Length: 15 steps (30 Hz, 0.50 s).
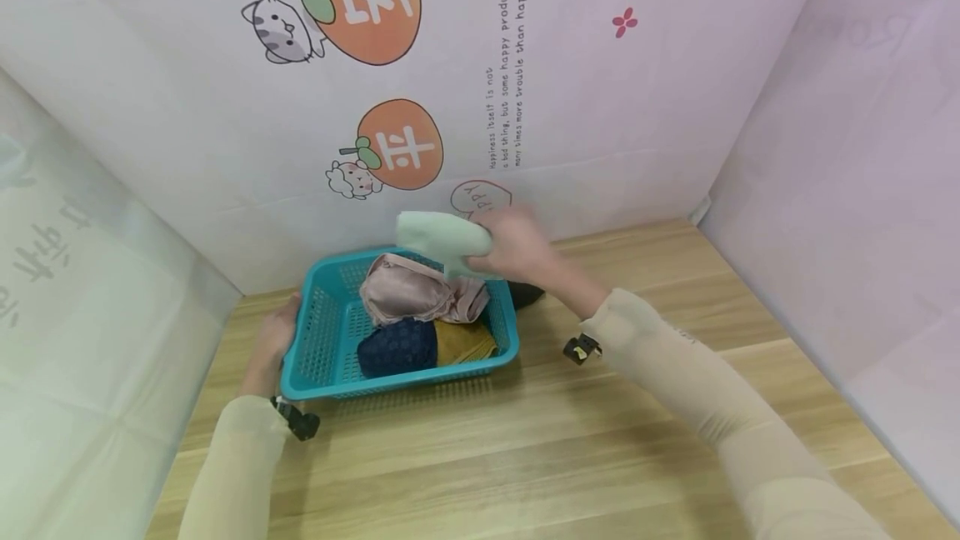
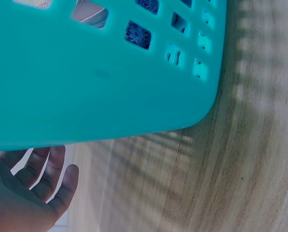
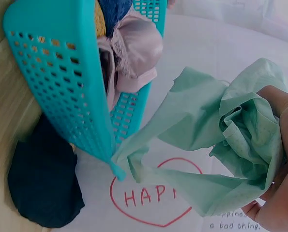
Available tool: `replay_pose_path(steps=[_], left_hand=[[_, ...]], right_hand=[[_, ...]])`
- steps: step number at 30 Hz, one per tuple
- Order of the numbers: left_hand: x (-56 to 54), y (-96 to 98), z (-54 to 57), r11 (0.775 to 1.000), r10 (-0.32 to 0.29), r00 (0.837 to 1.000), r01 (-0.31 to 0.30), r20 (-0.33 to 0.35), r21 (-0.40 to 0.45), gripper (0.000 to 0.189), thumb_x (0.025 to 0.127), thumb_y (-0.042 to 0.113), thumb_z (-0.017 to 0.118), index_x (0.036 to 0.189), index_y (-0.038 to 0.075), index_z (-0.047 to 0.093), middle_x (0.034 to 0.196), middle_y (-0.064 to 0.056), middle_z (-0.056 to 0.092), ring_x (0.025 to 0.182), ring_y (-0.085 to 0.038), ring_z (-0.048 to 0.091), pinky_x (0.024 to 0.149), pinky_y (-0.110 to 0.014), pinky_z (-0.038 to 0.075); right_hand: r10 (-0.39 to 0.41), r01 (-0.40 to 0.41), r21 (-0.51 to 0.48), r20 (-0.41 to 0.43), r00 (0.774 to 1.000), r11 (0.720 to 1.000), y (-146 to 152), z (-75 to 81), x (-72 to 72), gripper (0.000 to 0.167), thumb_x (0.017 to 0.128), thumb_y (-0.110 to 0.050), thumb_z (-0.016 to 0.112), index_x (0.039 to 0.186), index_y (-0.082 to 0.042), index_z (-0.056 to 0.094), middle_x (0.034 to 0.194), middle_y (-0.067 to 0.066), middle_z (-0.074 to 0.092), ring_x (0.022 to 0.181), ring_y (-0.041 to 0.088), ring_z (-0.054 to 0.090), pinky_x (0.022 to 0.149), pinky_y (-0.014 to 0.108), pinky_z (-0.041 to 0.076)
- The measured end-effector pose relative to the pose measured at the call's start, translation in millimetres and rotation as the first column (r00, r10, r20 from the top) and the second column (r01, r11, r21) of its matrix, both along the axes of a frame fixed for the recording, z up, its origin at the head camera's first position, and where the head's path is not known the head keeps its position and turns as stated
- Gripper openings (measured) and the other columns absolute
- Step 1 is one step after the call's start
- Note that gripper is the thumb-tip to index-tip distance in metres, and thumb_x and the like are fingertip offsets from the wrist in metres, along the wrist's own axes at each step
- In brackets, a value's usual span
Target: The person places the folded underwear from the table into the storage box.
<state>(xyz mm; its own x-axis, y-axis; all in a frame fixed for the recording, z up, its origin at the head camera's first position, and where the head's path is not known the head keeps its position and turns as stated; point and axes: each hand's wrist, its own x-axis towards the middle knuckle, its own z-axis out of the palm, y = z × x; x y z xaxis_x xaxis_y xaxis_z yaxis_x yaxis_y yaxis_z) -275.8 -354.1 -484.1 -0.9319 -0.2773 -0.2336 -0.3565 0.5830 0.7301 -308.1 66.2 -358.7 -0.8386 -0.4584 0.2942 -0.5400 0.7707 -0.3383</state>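
My right hand [image 1: 517, 248] grips mint-green underpants [image 3: 182, 116] above the right back part of a teal plastic basket [image 1: 408, 380]. In the right wrist view the fabric is bunched in the fingers, with a loose loop hanging toward the basket. My left hand [image 1: 273, 340] rests against the outside of the basket's left rim. Its fingers [image 2: 49, 179] are spread and loosely bent beside the basket wall, and its thumb is hidden. Inside the basket lie a pale pink bra [image 1: 405, 288], a navy lacy garment [image 1: 397, 348] and a mustard-yellow cloth [image 1: 461, 342].
A black garment [image 3: 44, 181] lies on the wooden table [image 1: 450, 457], close to the basket's right side. Behind the basket rises a white printed cloth wall [image 1: 585, 123]. Similar white cloths stand at the left and right.
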Motion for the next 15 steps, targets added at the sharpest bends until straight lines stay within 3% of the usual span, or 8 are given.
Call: replay_pose_path(steps=[4,9,15], left_hand=[[0.6,1.0,-0.2,1.000,0.007,1.000,-0.007,-0.001,0.005,0.087,0.100,0.070,0.015,0.143,0.003,0.049,0.132,-0.023,0.051,0.118,-0.036,0.050,0.090,-0.045,0.044],[1.5,1.4,-0.2,1.000,0.004,1.000,-0.004,-0.008,0.008,0.088,0.100,0.069,0.015,0.146,0.001,0.046,0.136,-0.024,0.050,0.119,-0.036,0.051,0.091,-0.045,0.044],[1.6,1.4,-0.1,1.000,0.000,1.000,0.000,-0.008,0.012,0.088,0.100,0.069,0.015,0.148,0.000,0.044,0.137,-0.024,0.050,0.118,-0.036,0.050,0.090,-0.044,0.045]], right_hand=[[0.009,-0.009,0.001,0.010,1.000,1.000,-8,-1.3,3.3,0.047,0.078,-0.040,0.081,0.112,-0.010,0.069,0.102,0.004,0.073,0.094,0.022,0.064,0.085,0.042,0.053],[0.038,-0.038,-0.009,-0.025,0.999,0.999,-16,-4.6,6.1,0.040,0.078,-0.038,0.080,0.106,-0.012,0.071,0.098,0.002,0.074,0.092,0.021,0.065,0.084,0.041,0.053],[0.063,-0.064,-0.027,-0.027,0.998,0.998,-27,-9.3,9.5,0.041,0.079,-0.039,0.080,0.110,-0.014,0.070,0.101,0.001,0.074,0.093,0.019,0.065,0.085,0.041,0.053]])
